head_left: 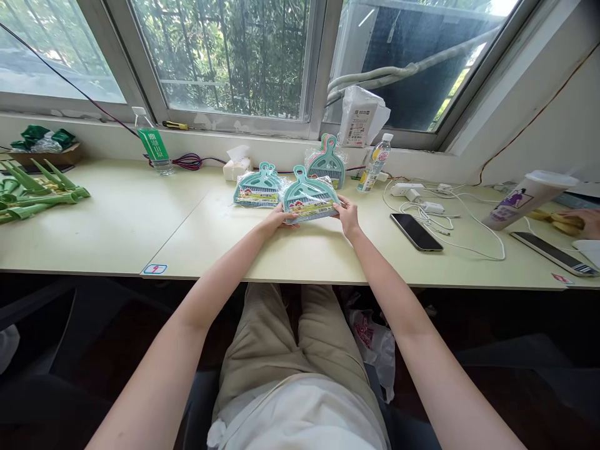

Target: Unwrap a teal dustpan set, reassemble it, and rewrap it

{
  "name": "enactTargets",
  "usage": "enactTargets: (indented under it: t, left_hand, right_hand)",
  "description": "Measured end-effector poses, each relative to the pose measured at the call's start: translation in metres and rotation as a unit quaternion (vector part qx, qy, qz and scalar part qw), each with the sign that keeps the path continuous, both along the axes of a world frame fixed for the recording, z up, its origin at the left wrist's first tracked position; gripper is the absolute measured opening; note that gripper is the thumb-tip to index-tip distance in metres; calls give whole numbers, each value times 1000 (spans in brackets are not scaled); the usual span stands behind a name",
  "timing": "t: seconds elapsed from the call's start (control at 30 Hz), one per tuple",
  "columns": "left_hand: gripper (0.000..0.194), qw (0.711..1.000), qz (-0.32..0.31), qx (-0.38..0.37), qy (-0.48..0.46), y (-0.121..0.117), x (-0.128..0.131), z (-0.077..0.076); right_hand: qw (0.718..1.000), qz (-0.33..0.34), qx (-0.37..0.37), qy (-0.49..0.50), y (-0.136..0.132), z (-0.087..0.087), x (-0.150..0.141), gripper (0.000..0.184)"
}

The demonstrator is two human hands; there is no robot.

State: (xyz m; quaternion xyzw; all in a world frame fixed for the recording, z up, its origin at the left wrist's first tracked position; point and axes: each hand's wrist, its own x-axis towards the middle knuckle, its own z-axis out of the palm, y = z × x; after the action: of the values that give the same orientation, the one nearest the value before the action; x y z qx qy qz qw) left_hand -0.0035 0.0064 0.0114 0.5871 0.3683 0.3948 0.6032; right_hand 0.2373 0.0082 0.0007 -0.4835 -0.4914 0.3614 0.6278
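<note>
Both arms reach out over the pale desk [140,231]. My left hand [279,218] and my right hand [347,214] grip the lower corners of a teal mini dustpan-and-brush set in clear wrap [309,195], tilted up off the desk. A second wrapped set [259,187] lies just left of it. A third one [326,162] leans against the wall under the window behind.
A black phone [416,231] and white chargers with cables [422,200] lie to the right. Two water bottles [152,142] [375,164], a tissue pack [237,165], a lidded cup [527,199], green plastic pieces [32,190], and another person's hand [584,222] are about.
</note>
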Motion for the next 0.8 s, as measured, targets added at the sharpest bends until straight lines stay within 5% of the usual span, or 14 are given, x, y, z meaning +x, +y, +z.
enactTargets:
  t: [0.23, 0.6, 0.7, 0.8]
  left_hand:
    - [60, 995, 41, 74, 50, 6, -4, 0]
    - [68, 965, -27, 229, 126, 11, -24, 10]
    - [62, 915, 87, 293, 263, 18, -42, 10]
    - [56, 811, 270, 322, 406, 25, -55, 4]
  right_hand:
    - [993, 91, -51, -50, -6, 0, -2, 48]
    - [997, -22, -73, 29, 9, -9, 14, 43]
    - [993, -37, -77, 76, 11, -12, 17, 43]
    - [989, -53, -83, 110, 12, -13, 18, 42]
